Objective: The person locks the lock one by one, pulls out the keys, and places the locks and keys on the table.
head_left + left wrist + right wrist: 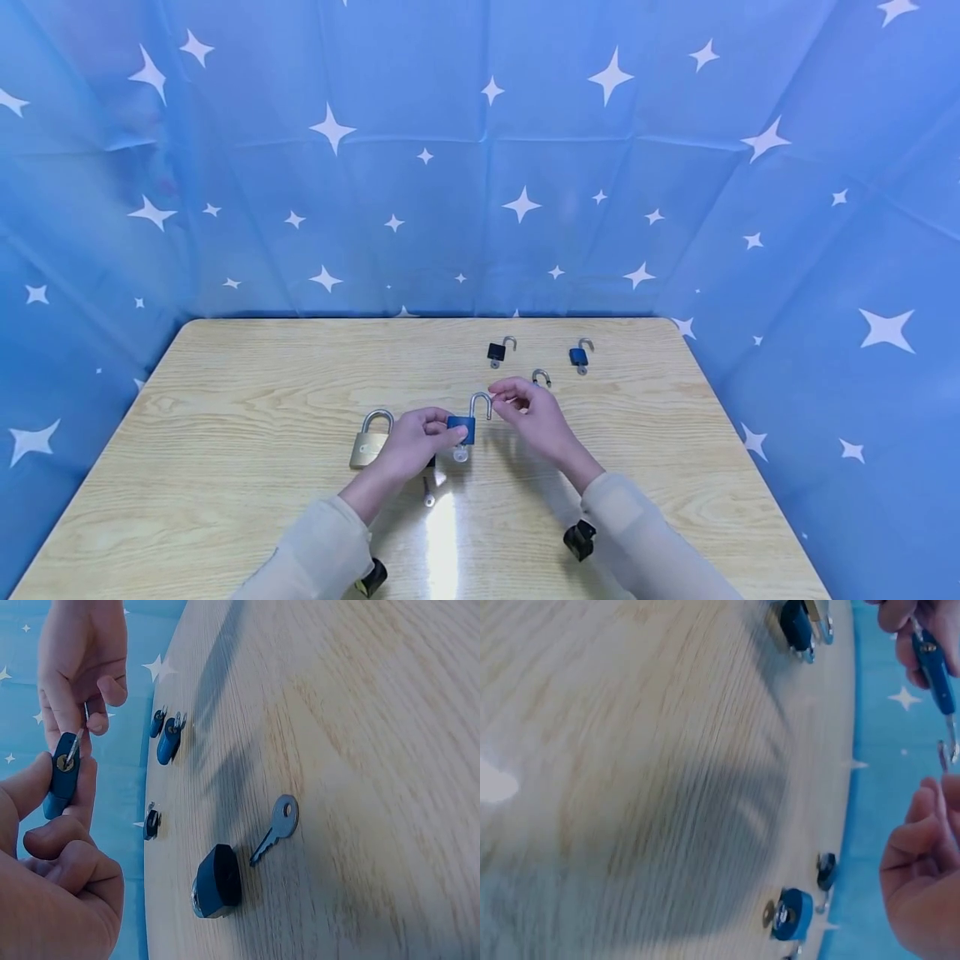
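Note:
My left hand (pixel 405 443) pinches a small blue padlock (pixel 467 423) between thumb and fingers, above the table. Its shackle (pixel 482 395) is swung open and points up and to the right. A key (pixel 73 748) sits in the keyhole on the lock's underside. Bent and loose, the fingers of my right hand (pixel 534 421) have their tips right beside the free end of the shackle. Below my left hand on the table lie a dark padlock (pixel 219 881), mostly covered in the head view, and a loose silver key (pixel 285 817).
To the left stands a large brass padlock (pixel 367 451), its shackle up. Farther back lie a black padlock (pixel 497 352) and a blue padlock (pixel 578 357), both with open shackles and keys. Another shackle (pixel 542 377) shows behind my right hand. A blue starry curtain (pixel 450 183) borders the wooden table (pixel 247 375).

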The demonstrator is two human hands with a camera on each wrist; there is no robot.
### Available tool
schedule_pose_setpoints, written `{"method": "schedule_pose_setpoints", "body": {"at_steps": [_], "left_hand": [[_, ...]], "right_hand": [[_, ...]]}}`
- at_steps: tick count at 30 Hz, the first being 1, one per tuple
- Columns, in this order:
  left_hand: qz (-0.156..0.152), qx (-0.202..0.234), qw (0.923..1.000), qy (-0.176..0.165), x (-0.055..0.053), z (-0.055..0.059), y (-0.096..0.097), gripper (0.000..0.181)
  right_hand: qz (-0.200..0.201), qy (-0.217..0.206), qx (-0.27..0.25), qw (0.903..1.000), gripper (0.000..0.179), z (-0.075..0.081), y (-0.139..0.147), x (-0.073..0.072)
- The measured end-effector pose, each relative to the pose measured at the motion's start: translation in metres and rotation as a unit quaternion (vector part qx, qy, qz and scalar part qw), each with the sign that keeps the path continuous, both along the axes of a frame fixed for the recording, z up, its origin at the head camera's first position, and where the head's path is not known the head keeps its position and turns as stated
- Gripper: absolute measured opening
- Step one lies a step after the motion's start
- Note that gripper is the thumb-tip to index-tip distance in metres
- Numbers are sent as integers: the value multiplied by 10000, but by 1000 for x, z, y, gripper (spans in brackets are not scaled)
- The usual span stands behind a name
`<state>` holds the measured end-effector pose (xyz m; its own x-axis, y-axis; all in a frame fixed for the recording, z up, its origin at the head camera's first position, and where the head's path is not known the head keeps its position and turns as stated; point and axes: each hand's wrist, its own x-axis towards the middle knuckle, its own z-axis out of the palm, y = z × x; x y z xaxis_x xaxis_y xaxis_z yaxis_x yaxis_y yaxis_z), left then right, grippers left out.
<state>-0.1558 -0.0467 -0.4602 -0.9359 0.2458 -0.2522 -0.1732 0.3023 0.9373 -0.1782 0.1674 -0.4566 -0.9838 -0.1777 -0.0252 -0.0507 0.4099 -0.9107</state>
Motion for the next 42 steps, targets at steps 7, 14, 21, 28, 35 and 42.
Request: {"method": "schedule_pose_setpoints", "body": {"at_steps": [7, 14, 21, 28, 35, 42], "left_hand": [[-284, 458, 9985, -113, -1, -7, -1, 36], [-326, 413, 9985, -138, -2, -9, -4, 39], [-215, 111, 9997, 28, 0, -6, -1, 45], [-169, 62, 9998, 23, 3, -7, 1, 43], [-109, 113, 9999, 41, 6, -9, 3, 43], [-156, 9, 9999, 68, 4, -11, 3, 48]], "right_hand": [[475, 190, -58, 9987, 28, 21, 2, 8], [476, 19, -358, 9982, 23, -5, 9, -4], [595, 186, -879, 9942, 24, 2, 6, 0], [597, 342, -615, 9957, 21, 3, -8, -1], [515, 78, -186, 9985, 23, 2, -19, -1], [117, 150, 60, 9998, 18, 3, -25, 1]]}}
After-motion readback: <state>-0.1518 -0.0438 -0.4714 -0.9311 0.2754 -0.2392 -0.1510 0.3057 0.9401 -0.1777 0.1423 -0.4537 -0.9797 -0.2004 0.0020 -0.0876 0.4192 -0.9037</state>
